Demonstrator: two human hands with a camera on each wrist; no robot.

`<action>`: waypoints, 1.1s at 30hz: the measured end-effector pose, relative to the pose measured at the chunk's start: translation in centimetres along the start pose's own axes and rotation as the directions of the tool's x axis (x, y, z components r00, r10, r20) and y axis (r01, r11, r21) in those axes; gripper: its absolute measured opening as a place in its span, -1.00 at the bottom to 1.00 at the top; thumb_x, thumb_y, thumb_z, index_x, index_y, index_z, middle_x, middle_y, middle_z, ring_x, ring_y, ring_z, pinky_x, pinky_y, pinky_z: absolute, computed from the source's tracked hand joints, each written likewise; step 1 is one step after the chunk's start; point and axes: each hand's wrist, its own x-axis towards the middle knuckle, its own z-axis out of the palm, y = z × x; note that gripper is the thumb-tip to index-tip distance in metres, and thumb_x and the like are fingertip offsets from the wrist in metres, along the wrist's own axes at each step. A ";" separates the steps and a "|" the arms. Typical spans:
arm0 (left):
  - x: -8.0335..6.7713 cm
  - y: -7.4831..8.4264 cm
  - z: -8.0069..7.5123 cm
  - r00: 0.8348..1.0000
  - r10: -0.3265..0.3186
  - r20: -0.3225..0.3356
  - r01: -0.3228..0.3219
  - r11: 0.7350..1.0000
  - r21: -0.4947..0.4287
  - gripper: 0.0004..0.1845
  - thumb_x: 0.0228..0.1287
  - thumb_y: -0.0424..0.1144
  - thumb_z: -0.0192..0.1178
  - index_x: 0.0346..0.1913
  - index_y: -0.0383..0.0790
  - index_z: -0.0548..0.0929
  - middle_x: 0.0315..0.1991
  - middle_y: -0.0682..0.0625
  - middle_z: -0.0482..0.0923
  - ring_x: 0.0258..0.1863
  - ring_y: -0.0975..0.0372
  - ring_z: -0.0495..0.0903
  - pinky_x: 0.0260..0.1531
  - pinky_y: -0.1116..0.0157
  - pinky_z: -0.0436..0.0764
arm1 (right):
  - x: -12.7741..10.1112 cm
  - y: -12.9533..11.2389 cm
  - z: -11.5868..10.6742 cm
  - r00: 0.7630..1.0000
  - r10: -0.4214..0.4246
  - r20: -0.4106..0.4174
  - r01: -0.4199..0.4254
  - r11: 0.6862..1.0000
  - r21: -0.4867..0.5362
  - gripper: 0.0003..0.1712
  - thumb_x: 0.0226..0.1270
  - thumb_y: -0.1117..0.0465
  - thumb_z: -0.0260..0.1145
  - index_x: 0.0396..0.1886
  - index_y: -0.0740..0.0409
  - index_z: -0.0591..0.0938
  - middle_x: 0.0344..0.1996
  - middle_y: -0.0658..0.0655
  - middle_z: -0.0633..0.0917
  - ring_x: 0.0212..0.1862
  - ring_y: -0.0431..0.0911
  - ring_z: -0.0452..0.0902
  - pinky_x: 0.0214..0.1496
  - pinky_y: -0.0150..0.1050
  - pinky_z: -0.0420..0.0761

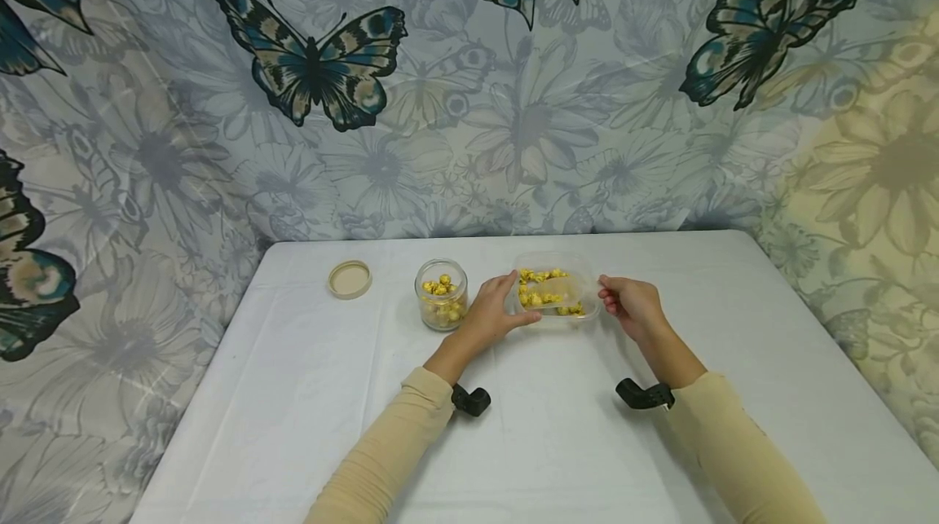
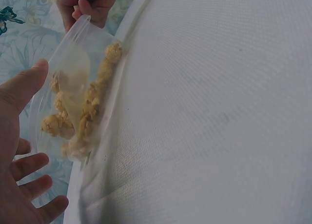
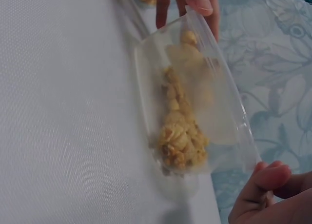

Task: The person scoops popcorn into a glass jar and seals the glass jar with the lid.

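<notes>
A clear plastic container (image 1: 555, 290) with yellow popcorn-like pieces (image 1: 541, 286) sits between both hands at mid-table. My left hand (image 1: 511, 297) grips its left edge, thumb (image 2: 30, 80) along the rim and the other fingers (image 2: 36, 185) curled underneath. My right hand (image 1: 606, 296) pinches the right edge (image 2: 84, 20). In the right wrist view the container (image 3: 204, 102) looks tilted, with the pieces (image 3: 178, 136) gathered along one side. A glass jar (image 1: 441, 294), open and partly filled with the same yellow pieces, stands just left of my left hand.
A beige round lid (image 1: 350, 279) lies on the white tablecloth (image 1: 557, 442) left of the jar. A butterfly-and-flower cloth (image 1: 469, 100) hangs behind the table and around its sides. The table's edges run close on the left and right.
</notes>
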 end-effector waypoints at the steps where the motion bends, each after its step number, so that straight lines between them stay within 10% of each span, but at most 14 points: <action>1: 0.0 0.0 0.0 1.000 -0.001 0.000 0.001 1.000 0.002 0.00 0.17 0.26 0.26 0.55 -0.06 0.06 0.49 -0.10 0.17 0.50 0.03 0.13 0.44 0.03 0.28 | -0.1 0.0 0.0 1.000 0.007 -0.005 -0.007 1.000 0.011 -0.79 0.43 0.32 0.17 -0.43 0.13 0.64 -0.72 -0.08 0.62 -0.66 -0.32 0.42 -0.63 -0.50 0.44; 33: 0.1 0.1 0.0 1.000 0.000 -0.005 0.000 1.000 -0.010 -0.01 0.15 0.23 0.30 0.55 -0.04 0.09 0.50 -0.09 0.14 0.50 0.01 0.11 0.42 0.00 0.30 | 0.3 0.0 -0.9 0.995 0.099 0.018 -0.101 0.962 0.256 -0.61 0.49 0.28 0.09 -0.58 0.07 0.66 -0.67 0.03 0.67 -0.60 -0.23 0.55 -0.52 -0.47 0.60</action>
